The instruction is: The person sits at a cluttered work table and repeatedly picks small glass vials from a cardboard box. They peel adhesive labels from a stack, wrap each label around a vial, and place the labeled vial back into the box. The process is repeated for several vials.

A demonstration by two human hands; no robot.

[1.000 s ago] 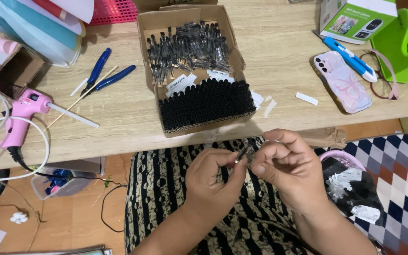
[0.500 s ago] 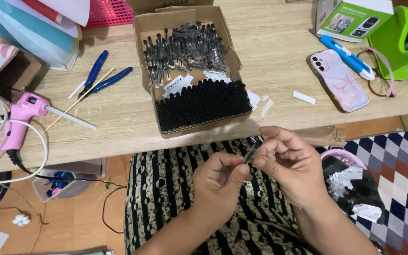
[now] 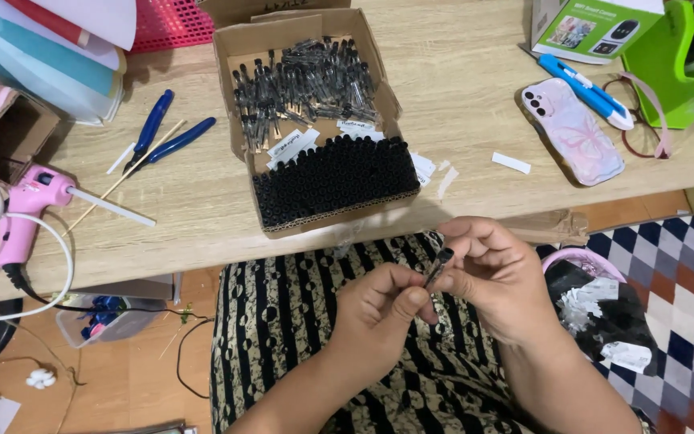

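Over my lap, my left hand (image 3: 375, 309) and my right hand (image 3: 496, 277) pinch one small black-capped tube (image 3: 438, 267) between their fingertips. The tube is tilted, cap end up. Just beyond, on the wooden table (image 3: 202, 209), stands an open cardboard box (image 3: 315, 116). Its far half holds several loose clear tubes; its near half is packed with upright black caps, with white label slips lying between the two.
A pink glue gun (image 3: 26, 213) with a white cord lies at the left, beside blue-handled tools (image 3: 166, 137). A phone in a pink case (image 3: 573, 128), a blue cutter, a green tape dispenser (image 3: 680, 68) and a small carton sit at right. A pink-rimmed bin (image 3: 604, 309) stands on the checked floor mat.
Both hands have shifted slightly right and closer to my body, turning the tube between the fingers. Nothing on the table has moved.
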